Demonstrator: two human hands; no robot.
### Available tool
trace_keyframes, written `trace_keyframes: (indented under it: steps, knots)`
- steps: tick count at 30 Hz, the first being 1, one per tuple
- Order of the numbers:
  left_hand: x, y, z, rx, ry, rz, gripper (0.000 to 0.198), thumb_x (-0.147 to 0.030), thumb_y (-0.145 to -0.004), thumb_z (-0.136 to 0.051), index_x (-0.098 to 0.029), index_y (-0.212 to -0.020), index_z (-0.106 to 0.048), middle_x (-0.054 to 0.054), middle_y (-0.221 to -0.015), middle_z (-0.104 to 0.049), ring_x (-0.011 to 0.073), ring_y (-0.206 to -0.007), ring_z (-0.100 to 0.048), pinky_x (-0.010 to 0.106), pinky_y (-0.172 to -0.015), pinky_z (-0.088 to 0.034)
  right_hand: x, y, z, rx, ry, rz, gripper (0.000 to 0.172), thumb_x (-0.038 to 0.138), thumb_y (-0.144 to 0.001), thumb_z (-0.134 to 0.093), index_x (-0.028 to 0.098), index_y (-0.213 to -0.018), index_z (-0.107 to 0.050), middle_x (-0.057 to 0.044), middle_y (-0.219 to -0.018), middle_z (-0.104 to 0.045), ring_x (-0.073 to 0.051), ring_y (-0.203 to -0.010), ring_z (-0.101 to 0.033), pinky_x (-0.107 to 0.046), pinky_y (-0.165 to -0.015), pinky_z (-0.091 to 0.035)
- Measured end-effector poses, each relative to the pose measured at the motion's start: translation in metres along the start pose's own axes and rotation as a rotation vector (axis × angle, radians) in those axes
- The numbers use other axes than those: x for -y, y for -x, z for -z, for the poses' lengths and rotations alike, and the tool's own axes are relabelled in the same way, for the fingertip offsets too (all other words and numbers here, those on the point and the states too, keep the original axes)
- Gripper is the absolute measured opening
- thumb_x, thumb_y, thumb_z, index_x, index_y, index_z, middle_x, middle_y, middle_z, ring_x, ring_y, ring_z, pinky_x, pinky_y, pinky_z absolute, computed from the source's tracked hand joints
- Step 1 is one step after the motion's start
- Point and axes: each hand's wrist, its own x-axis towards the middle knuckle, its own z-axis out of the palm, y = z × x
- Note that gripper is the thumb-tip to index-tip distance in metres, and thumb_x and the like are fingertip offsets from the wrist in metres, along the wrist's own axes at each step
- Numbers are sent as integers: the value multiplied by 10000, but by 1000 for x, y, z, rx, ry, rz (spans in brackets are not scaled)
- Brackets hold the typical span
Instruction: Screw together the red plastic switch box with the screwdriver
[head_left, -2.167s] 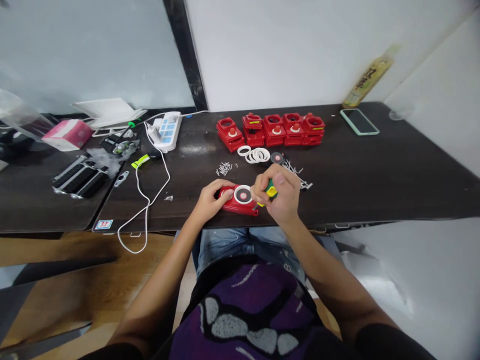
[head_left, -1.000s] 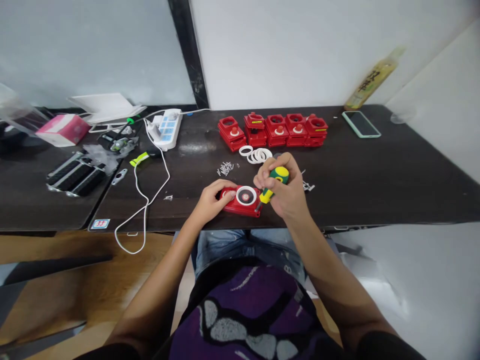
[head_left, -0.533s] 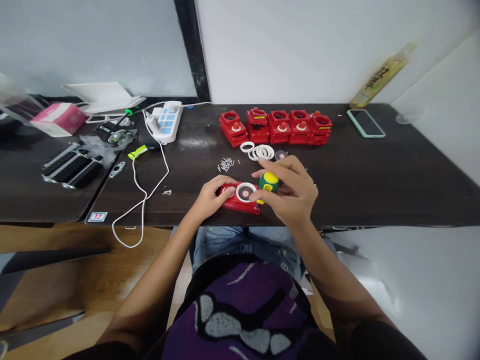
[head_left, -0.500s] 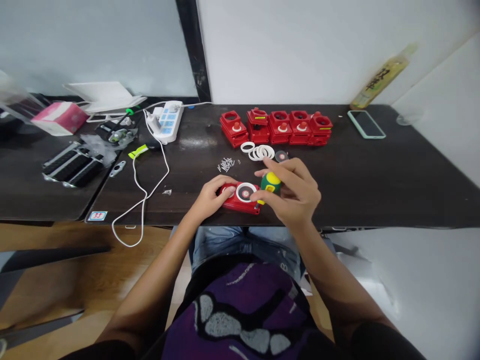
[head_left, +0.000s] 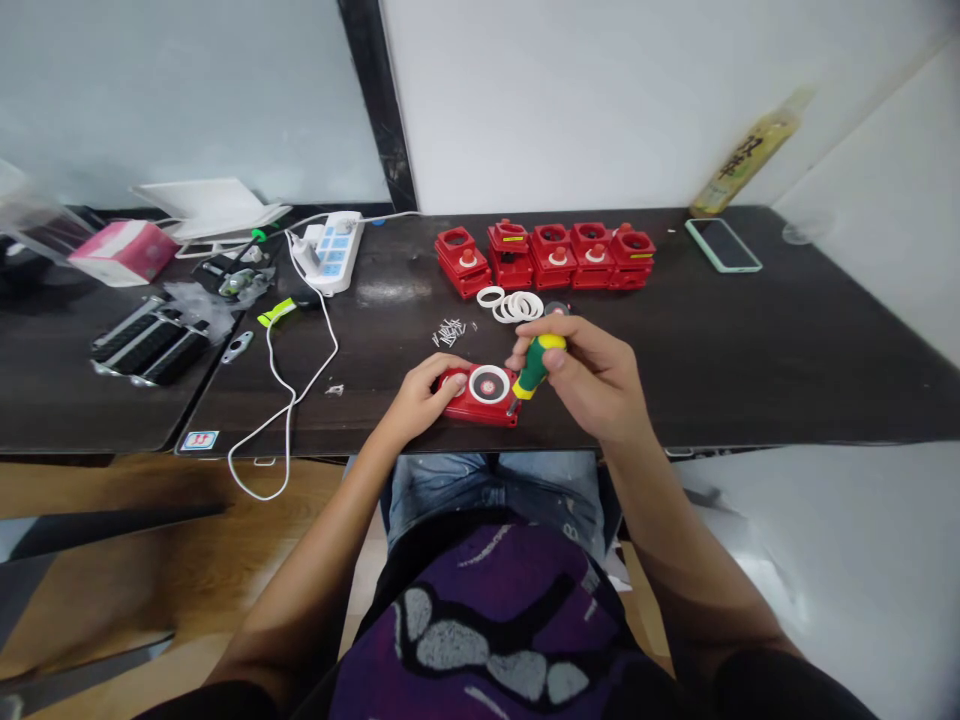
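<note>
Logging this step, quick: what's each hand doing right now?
Left hand: open, pressing down on the red plastic housing.
Right hand: closed, holding the green-and-yellow screwdriver.

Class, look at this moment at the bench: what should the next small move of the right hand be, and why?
Probably a small turn of the green-and-yellow screwdriver held in the right hand. Its tip sits at the right edge of the red housing, and the left hand is pressing that housing steady on the dark table, so it should not slip.
</note>
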Motion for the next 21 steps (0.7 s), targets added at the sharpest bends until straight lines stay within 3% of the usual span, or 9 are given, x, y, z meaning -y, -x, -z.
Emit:
trace_keyframes:
  steps: [3,7,10,14,17,21]
  knots:
    - [0,0,0,5,-3,8,280,-392,-1060,-561,-198,-1156,-739,86,-1159,-760,229,-1096,-698,354,-993,-531,-7,-1,-5,-122,-146,28,257,431,-1001,-637,230,-1116,-748,-18,-864,-634,-147,-743,-626,-308,-673,-569]
    - [-1,-1,0,-2,8,0,265,-378,-1053,-572,-195,-1139,-744,87,-1145,-764,227,-1082,-703,355,-988,-533,-12,-4,-17,-210,-190,63,258,456,-920,-772,278,-1012,-610,53,-730,-578,-102,-578,-534,-261,-575,-491]
    - [-2,-1,0,-5,12,-6,258,-367,-1047,-579,-191,-1135,-744,88,-1143,-766,228,-1082,-705,355,-991,-534,-8,-6,-19,-183,-209,34,272,421,-928,-778,265,-912,-556,95,-599,-498,-71,-454,-422,-219,-472,-394]
    - [-4,-2,0,-6,4,-4,261,-365,-1046,-573,-187,-1127,-745,90,-1139,-770,228,-1076,-708,357,-986,-538,0,-5,-13,-10,-296,-4,342,520,-1032,-586,237,-840,-603,113,-430,-382,-64,-337,-275,-217,-383,-296]
    - [-3,-1,1,-4,-4,1,266,-373,-1045,-571,-188,-1126,-745,93,-1143,-770,232,-1080,-708,364,-989,-542,-2,-3,-8,48,-302,25,252,420,-1041,-594,227,-888,-646,109,-440,-403,-71,-347,-321,-228,-408,-334]
    - [-1,-1,1,-4,-4,3,266,-376,-1044,-575,-191,-1136,-741,93,-1153,-766,232,-1087,-706,372,-1004,-542,-6,-4,-2,-59,-121,57,113,327,-1033,-597,231,-991,-639,35,-679,-594,-125,-598,-583,-292,-610,-492]
